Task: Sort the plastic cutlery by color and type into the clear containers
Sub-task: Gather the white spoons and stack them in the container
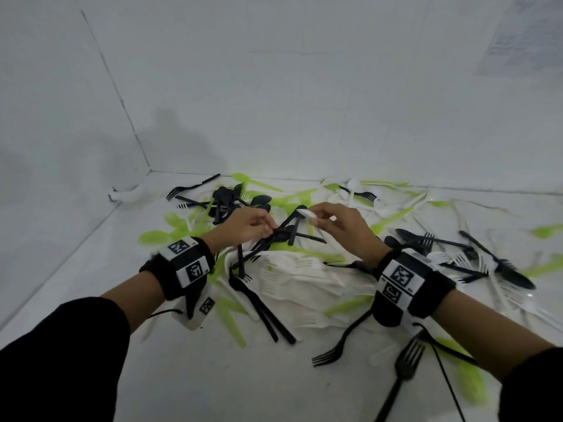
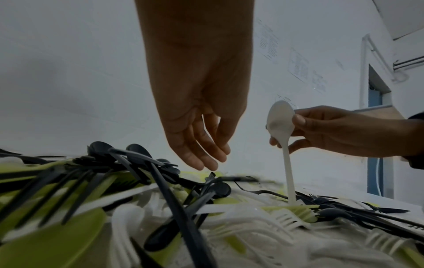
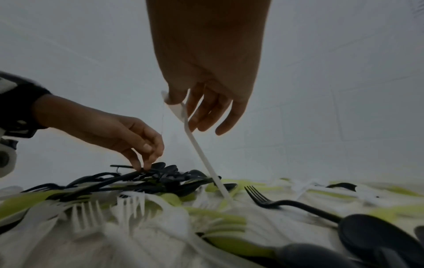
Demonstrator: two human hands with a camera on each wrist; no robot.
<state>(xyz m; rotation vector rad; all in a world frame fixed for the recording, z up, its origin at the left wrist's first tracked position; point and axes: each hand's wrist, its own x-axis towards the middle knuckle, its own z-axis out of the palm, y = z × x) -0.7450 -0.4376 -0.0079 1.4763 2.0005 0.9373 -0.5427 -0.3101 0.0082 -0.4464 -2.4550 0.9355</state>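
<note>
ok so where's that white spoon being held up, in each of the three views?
Head: the white spoon shows only its bowl, centre frame, pinched in the right hand.
Left wrist: right of centre, standing bowl-up, handle tip down in the pile.
Right wrist: centre, slanting from the fingers down to the right.
Shared landmark: the left hand at the black cutlery cluster beside it.

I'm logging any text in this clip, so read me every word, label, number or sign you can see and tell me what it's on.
No text can be read as words.
Left wristband: square black-and-white code markers, plus tiny print too small to read.
Right wristband: the same kind of markers, tiny print too small to read.
Papers on the wall: lines of print, too blurred to read.
The plastic cutlery: no markings visible.
</note>
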